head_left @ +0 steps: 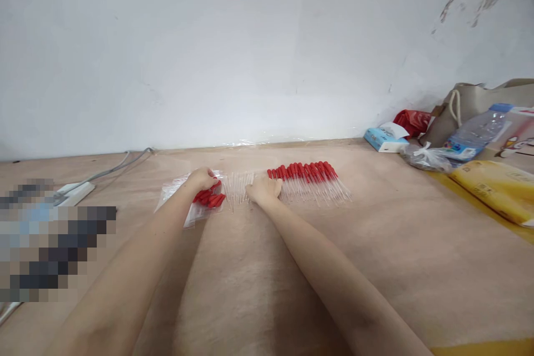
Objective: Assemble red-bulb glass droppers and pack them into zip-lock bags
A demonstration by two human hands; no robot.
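Observation:
On the left, my left hand (pixel 203 179) is pinched at a red rubber bulb, above a small pile of red rubber bulbs (pixel 211 199). The pile rests on clear plastic bags (pixel 192 217). My right hand (pixel 264 189) is curled down over a row of thin clear tubes (pixel 236 186); its fingers are closed, and what they grip is hidden. Right of that hand lies a row of droppers (pixel 311 178), clear tubes with red bulbs fitted on their far ends. The tubes lie side by side, pointing toward me.
A white power strip (pixel 74 193) with a grey cable lies at left, beside a blurred-out patch. At right stand a blue tissue pack (pixel 386 140), a knotted plastic bag (pixel 428 158), a plastic bottle (pixel 479 130), a paper bag and a yellow packet (pixel 496 186). A white wall backs the wooden table.

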